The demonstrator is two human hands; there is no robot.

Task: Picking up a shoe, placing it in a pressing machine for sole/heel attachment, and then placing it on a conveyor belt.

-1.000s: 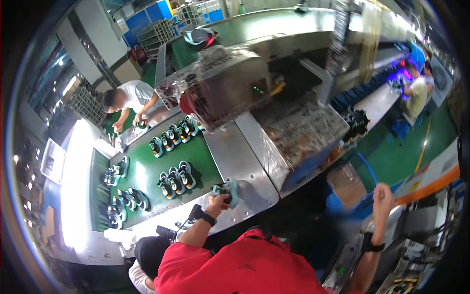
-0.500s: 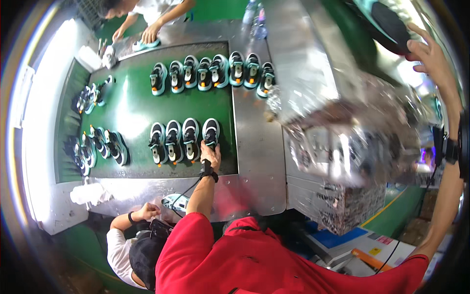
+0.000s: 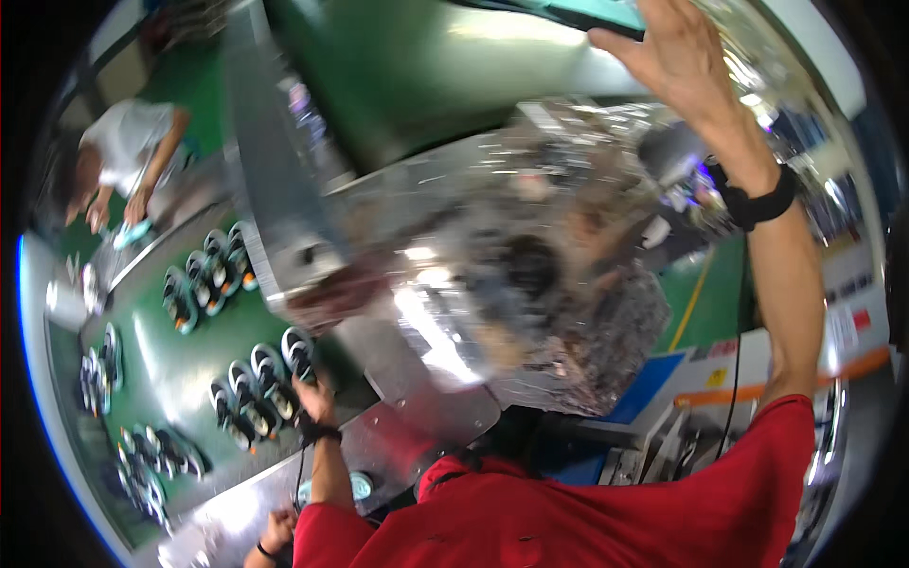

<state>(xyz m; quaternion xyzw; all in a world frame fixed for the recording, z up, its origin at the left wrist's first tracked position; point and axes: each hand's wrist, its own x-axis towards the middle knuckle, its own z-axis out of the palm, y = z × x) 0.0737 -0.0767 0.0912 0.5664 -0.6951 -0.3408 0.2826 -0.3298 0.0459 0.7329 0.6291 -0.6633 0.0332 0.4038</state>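
Note:
My left hand (image 3: 315, 398) is closed around the heel end of a black, white and teal sneaker (image 3: 297, 352), which rests on the green belt at the right end of a row of similar sneakers (image 3: 248, 405). High at the upper right, my right hand (image 3: 677, 57) reaches up with its thumb spread. It is at a teal and dark shoe (image 3: 606, 11), mostly cut off by the top edge. The ends of those fingers are outside the picture. A black band is around each wrist.
A second row of sneakers (image 3: 197, 280) stands farther back, and more are at the far left. A blurred, foil-wrapped structure (image 3: 540, 284) lies between my arms. A co-worker in white (image 3: 133, 147) handles a shoe across the belt; another co-worker's hand (image 3: 276, 530) is beside my left arm.
My view has swung to the right, so the belt and rows appear farther left and tilted. My right hand appears farther up and left with the shoe. My left hand stays on its sneaker.

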